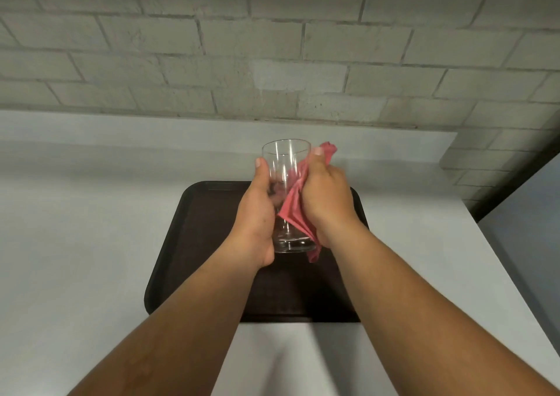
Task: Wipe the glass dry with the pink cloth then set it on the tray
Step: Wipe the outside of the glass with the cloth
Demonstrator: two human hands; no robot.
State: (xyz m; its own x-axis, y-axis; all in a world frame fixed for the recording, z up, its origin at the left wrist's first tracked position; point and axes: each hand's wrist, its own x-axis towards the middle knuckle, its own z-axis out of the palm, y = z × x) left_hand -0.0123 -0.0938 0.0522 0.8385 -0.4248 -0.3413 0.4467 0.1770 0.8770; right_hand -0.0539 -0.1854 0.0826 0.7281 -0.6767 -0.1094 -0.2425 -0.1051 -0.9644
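A tall clear glass [286, 159] is held upright above the dark brown tray [194, 244]. My left hand [256, 214] grips its left side, thumb up along the wall, fingers curled behind. My right hand [325, 195] holds the pink cloth [294, 210] against the glass's right side. One end of the cloth sticks out above my right thumb and the other hangs below the glass's base. Part of the cloth shows through the glass.
The tray lies on a white counter [91, 244] that ends at a grey brick wall [272, 47] behind. The counter's right edge [485, 244] drops off beside a grey surface at the far right.
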